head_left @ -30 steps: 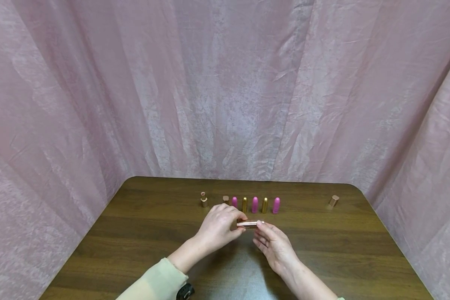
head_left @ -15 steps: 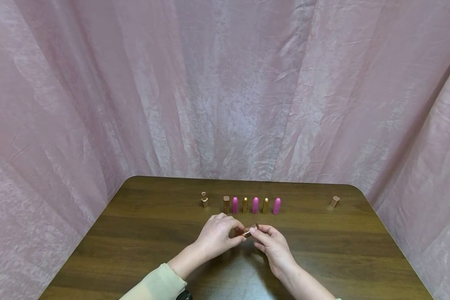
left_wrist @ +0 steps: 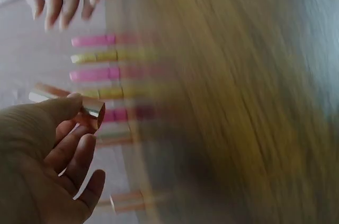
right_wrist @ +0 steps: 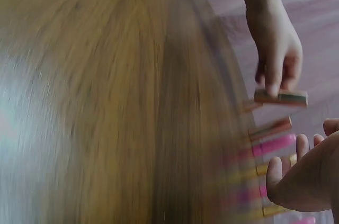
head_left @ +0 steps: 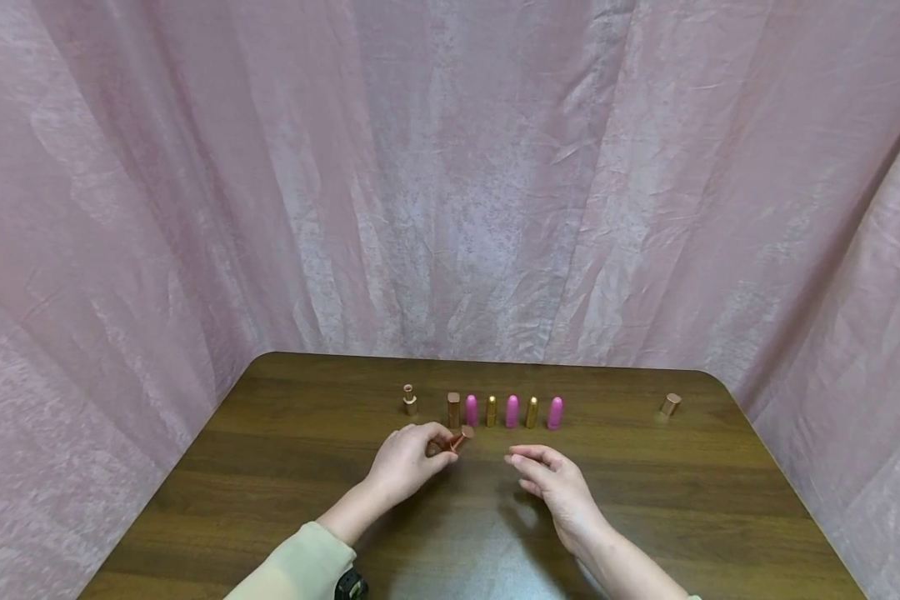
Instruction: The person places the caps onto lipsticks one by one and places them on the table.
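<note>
My left hand (head_left: 405, 462) pinches a shiny rose-gold lipstick tube (head_left: 462, 438) between thumb and fingers, tilted above the table. Up close in the left wrist view, the tube (left_wrist: 94, 107) shows a bright end rim past the thumb. To the right, my right hand (head_left: 562, 493) hovers with relaxed fingers and nothing in them. Just behind the left hand stands another rose-gold tube (head_left: 453, 410). It begins a row with pink bullet-shaped tubes (head_left: 512, 412) and gold ones (head_left: 532, 412), alternating and upright.
An uncapped rose-gold lipstick base (head_left: 409, 402) with a narrow raised neck stands left of the row. Far right is a short rose-gold cap (head_left: 671, 404). The brown wooden table (head_left: 270, 450) ends at the back against a pink curtain (head_left: 450, 208).
Both hands were on the rose-gold tube before. My right hand has let go and stays at the right, while my left hand has carried the tube leftward and toward the row.
</note>
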Motion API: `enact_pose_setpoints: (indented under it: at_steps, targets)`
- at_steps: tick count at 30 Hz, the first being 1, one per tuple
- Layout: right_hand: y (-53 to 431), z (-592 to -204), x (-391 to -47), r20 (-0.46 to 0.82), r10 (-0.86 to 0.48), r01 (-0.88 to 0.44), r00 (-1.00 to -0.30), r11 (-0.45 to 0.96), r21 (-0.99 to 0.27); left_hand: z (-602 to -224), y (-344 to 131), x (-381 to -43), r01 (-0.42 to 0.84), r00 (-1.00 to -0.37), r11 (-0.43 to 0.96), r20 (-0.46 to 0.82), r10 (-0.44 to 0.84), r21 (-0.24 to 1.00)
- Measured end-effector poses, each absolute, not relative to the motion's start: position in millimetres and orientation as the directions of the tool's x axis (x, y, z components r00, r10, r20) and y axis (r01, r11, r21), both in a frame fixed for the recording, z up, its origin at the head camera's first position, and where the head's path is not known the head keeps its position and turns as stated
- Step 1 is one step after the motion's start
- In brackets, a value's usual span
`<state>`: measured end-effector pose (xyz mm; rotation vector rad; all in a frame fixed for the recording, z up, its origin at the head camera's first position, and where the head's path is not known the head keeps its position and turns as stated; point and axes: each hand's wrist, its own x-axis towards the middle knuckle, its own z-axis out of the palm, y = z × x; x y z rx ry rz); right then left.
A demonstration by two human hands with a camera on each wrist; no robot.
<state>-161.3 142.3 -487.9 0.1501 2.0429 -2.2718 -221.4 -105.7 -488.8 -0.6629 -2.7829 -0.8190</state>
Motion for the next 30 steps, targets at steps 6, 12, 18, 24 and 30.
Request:
enact_pose_setpoints:
  at_steps: [6, 12, 18, 24, 30]
  targets:
    - [173, -489, -167, -0.102, 0.048, 0.104, -0.994, 0.024, -0.994, -493, -124, -238, 0.327, -0.942, 0.755, 0.254, 0.218, 0.568]
    - [206, -488, -167, -0.033, 0.051, 0.046, -0.998, 0.298, -0.953, -497, -129, -251, 0.258, -0.962, 0.760, 0.228, 0.148, 0.596]
    - [228, -488, -163, -0.031, 0.064, 0.052, -0.997, 0.359, -0.932, -502, -126, -261, 0.210, -0.975, 0.759, 0.190, 0.116, 0.617]
    - [241, -490, -162, -0.040, 0.073, 0.066, -0.997, 0.398, -0.915, -506, -121, -270, 0.192, -0.980, 0.749, 0.167, 0.110, 0.634]
    - [247, -490, -159, -0.038, 0.071, 0.064, -0.997, 0.419, -0.906, -509, -118, -275, 0.174, -0.984, 0.759, 0.142, 0.108, 0.627]
